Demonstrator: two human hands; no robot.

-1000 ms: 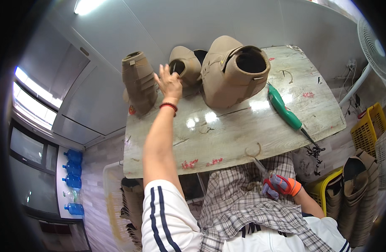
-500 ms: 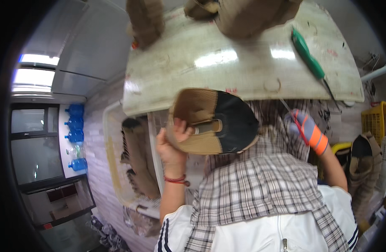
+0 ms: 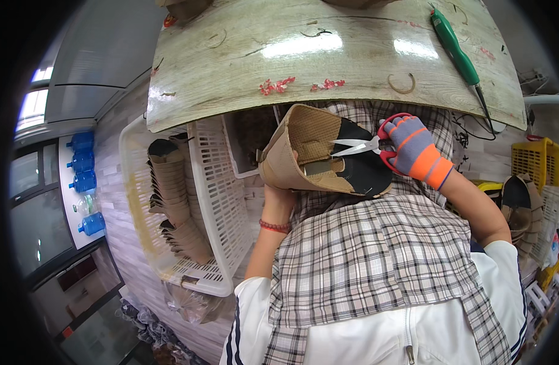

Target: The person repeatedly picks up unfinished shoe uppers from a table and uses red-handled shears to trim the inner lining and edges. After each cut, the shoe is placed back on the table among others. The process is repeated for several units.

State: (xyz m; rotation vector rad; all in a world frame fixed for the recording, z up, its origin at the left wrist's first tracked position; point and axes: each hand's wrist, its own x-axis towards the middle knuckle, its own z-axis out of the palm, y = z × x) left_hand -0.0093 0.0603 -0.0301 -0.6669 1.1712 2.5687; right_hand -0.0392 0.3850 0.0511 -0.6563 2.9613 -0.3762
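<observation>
Scissors (image 3: 368, 145) now meet one boot upper (image 3: 319, 155), two hands working.

A single view, taken from a wide fisheye camera on the person's head, looks steeply down along the person's own chest and lap. The surface (image 3: 328, 55) fills the top of the picture, its front edge bowed by the lens. The left hand (image 3: 279, 194) and right hand (image 3: 413, 149) sit close beneath the camera at mid-picture, forearms entering from below. A white basket (image 3: 212, 201) lies at left, dark lens rim all round.
</observation>
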